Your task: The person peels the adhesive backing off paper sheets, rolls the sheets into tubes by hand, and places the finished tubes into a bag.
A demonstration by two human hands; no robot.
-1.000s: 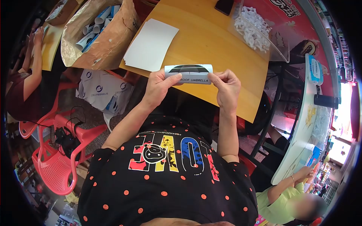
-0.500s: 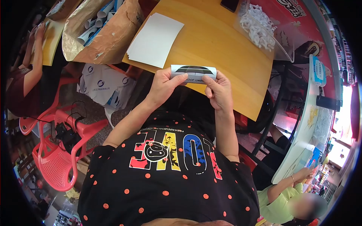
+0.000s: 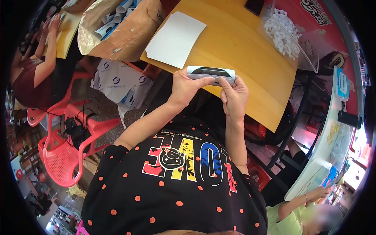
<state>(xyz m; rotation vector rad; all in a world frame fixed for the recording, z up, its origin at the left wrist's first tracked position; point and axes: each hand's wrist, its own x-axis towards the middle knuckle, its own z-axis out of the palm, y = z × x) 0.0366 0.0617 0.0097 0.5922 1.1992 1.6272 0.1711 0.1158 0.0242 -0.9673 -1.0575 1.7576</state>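
A rolled printed card with a dark umbrella picture is held level near the table's front edge. My left hand grips its left end, thumb stretched along the lower side. The right end is in my right hand, its thumb and fingers closed on the roll near my left thumb. Part of the printed lettering is hidden under the thumbs. Just beyond lies a stack of white sheets on the wooden table.
A brown paper bag of rolled cards stands at the left. A clear bin of white plastic pieces and a phone are at the back right. Red chairs stand left. Other people work at both sides.
My thumbs have come closer together over the roll, covering more lettering. The whole view has shifted, so the table, bag and chairs appear further right.
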